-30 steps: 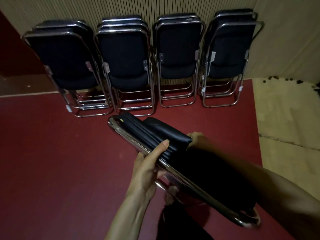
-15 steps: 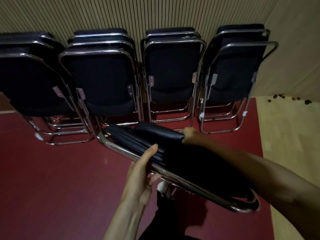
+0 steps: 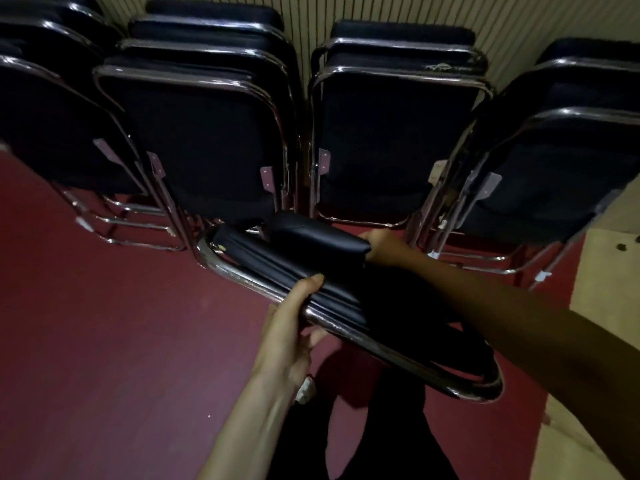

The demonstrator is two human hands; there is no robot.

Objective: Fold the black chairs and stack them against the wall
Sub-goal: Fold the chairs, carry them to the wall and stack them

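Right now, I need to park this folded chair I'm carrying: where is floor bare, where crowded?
Bare: the red floor left of the folded chair, in front of the leftmost stack; the tan floor beyond the rightmost stack. Crowded: along the wall, where the stacks stand nearly side by side.

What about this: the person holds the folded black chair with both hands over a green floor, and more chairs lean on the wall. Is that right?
Not quite. The head view shows the floor is dark red, not green. The rest stands: the left hand and right hand both hold the folded black chair, and the stacked chairs lean on the wall.
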